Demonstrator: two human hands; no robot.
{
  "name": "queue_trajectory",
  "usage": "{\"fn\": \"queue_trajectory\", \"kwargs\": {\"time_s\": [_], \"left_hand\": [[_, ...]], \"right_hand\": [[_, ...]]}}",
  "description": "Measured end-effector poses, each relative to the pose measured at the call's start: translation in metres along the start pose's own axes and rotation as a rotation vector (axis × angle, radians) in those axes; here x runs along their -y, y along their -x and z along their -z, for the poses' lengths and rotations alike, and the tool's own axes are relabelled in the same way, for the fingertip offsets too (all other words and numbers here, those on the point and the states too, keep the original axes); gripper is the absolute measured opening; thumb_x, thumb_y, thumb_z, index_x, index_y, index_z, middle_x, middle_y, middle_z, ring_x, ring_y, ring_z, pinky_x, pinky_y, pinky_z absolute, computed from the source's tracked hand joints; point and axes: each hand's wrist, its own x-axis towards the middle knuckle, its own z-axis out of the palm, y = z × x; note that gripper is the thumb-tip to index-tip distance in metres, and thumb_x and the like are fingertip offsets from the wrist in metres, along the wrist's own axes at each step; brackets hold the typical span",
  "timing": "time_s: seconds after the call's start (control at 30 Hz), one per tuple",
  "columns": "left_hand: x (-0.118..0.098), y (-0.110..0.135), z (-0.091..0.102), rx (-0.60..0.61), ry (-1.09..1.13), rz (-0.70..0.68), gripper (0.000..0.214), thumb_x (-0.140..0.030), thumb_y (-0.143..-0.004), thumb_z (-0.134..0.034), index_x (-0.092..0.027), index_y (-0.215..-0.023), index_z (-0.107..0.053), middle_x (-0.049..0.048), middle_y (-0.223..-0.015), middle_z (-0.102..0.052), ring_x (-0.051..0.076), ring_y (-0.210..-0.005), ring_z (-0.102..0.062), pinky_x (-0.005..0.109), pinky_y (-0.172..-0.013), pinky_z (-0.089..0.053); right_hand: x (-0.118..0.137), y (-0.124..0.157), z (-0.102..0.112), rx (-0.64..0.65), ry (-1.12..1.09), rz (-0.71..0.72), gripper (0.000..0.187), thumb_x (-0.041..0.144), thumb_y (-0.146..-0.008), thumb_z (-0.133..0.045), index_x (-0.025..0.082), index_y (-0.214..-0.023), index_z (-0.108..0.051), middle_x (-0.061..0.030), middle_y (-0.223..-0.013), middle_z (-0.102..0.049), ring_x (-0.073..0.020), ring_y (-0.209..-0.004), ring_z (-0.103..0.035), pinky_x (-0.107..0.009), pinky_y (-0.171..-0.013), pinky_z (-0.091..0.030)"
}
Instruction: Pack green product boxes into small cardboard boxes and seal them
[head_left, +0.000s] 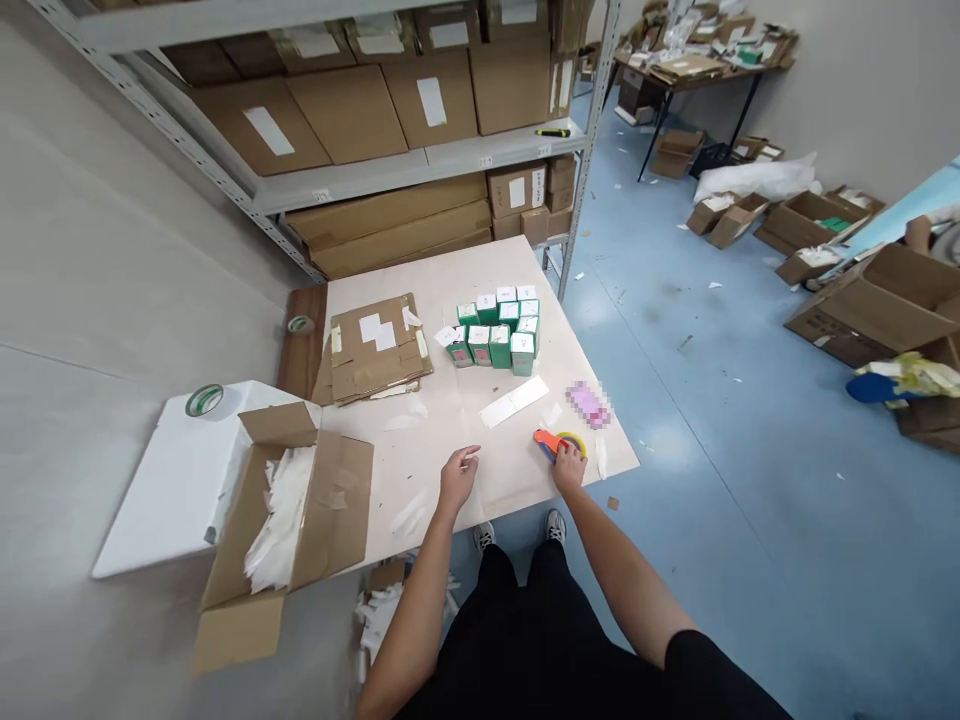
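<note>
Lower left of the frame there's an open carton point(330, 515) with white papery stuff inside, right by the tabletop point(442, 420) edge, probably so it's easy to reach. Flattened cardboard point(375, 365) lies stacked left of centre, likely to save room. The left hand point(459, 478) looks empty near the middle, fingers loosely open. Green boxes point(500, 348) stand bunched above, maybe to keep them together, with a white strip point(514, 401) below. Right of centre, the right hand point(570, 468) grips the orange tape dispenser point(548, 441) at its roll end, seemingly for control.
</note>
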Motion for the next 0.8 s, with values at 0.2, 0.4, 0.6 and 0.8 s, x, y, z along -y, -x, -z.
{"fn": "queue_trajectory", "kwargs": {"time_s": [0.2,0.4,0.6,0.8], "left_hand": [[-0.028,0.012,-0.018,-0.041,-0.008,-0.049,0.031,-0.043,-0.084,-0.065,-0.026,-0.106,-0.079,0.0068,-0.117,-0.075,0.021,-0.087,-0.069,0.035,-0.081,-0.058],[-0.064,0.014,-0.033,-0.060,0.022,-0.097,0.031,-0.045,-0.087,-0.063,-0.025,-0.105,-0.079,0.0071,-0.115,-0.075,0.021,-0.091,-0.070,0.034,-0.083,-0.058],[-0.136,-0.002,-0.027,-0.151,0.095,-0.259,0.032,-0.044,-0.092,-0.065,-0.022,-0.110,-0.079,0.0109,-0.123,-0.073,0.025,-0.115,-0.068,0.033,-0.087,-0.059],[-0.195,-0.020,-0.007,-0.016,0.097,-0.396,0.041,-0.048,-0.089,-0.071,-0.022,-0.119,-0.079,0.0110,-0.124,-0.075,0.024,-0.106,-0.072,0.033,-0.084,-0.061]], "right_hand": [[0.003,-0.029,0.020,0.048,-0.305,0.015,0.025,0.037,-0.075,-0.077,0.021,-0.092,-0.068,-0.0136,-0.090,-0.074,-0.0354,-0.109,-0.066,-0.052,-0.101,-0.042],[0.041,-0.020,0.066,0.255,-0.603,0.123,0.028,0.044,-0.067,-0.080,0.026,-0.080,-0.063,-0.0015,-0.079,-0.071,-0.0274,-0.081,-0.067,-0.038,-0.076,-0.050],[0.088,0.021,0.124,0.341,-0.886,0.499,0.031,0.047,-0.075,-0.078,0.024,-0.091,-0.065,-0.0013,-0.092,-0.070,-0.0227,-0.088,-0.060,-0.036,-0.086,-0.049],[0.109,0.038,0.177,0.410,-0.851,0.657,0.030,0.047,-0.079,-0.079,0.024,-0.092,-0.065,-0.0008,-0.091,-0.066,-0.0227,-0.089,-0.057,-0.035,-0.087,-0.046]]}}
